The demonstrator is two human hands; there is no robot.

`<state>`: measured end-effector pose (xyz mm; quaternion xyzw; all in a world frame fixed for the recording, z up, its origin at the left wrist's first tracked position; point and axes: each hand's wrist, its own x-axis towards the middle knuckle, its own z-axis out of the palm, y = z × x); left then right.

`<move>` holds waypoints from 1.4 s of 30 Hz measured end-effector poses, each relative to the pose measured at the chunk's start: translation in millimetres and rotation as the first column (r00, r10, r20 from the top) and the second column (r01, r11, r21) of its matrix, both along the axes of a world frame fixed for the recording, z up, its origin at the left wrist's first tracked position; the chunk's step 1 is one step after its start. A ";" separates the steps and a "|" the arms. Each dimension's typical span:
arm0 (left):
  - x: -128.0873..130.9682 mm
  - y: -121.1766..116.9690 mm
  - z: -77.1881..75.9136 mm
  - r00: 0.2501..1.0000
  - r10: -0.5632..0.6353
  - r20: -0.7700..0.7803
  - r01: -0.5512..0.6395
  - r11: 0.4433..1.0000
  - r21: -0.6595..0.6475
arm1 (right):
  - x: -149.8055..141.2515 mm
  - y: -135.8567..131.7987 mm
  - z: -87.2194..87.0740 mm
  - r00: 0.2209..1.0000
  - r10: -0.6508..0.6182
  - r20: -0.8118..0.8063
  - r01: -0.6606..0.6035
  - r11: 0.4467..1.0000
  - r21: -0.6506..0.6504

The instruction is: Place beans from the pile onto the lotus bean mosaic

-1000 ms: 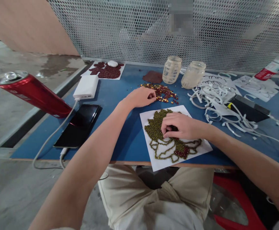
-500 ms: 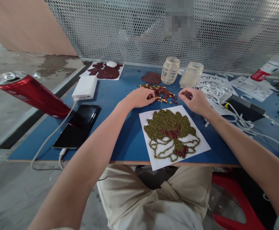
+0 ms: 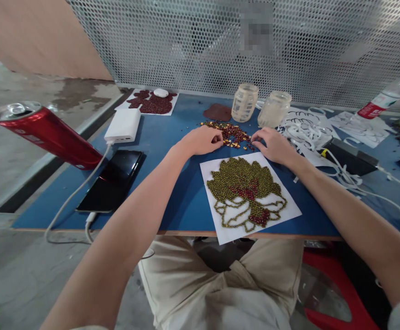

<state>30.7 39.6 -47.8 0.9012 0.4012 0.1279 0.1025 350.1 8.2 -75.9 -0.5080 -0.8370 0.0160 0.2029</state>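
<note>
While L hand [image 3: 204,140] curls at bean pile [image 3: 233,133], R hand [image 3: 272,144] bends fingers at opp. end, can't tell if either grips; pile's lengthwise btwn them, bean pic [image 3: 243,178] just nearside of R fingers.

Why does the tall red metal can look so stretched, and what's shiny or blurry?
Head view: the wide lens probably stretches the tall red metal can near the left edge; head view: the flat black glass phone carries a dull reflection; head view: everything behind the grey perforated metal screen looks hazy.
</note>
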 end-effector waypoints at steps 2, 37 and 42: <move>0.1 -0.4 0.4 1.000 0.000 0.005 0.000 1.000 0.004 | 1.5 1.4 0.5 0.999 0.027 0.034 -0.027 1.000 0.006; -2.1 1.1 -3.0 1.000 0.008 -0.002 -0.008 0.999 0.038 | -68.4 -102.9 41.0 0.762 0.626 -0.169 -0.640 0.683 -0.353; -1.4 0.0 -1.3 1.000 0.002 0.003 -0.002 1.000 0.028 | -70.5 -106.3 42.3 0.834 0.476 -0.279 -0.551 0.700 -0.455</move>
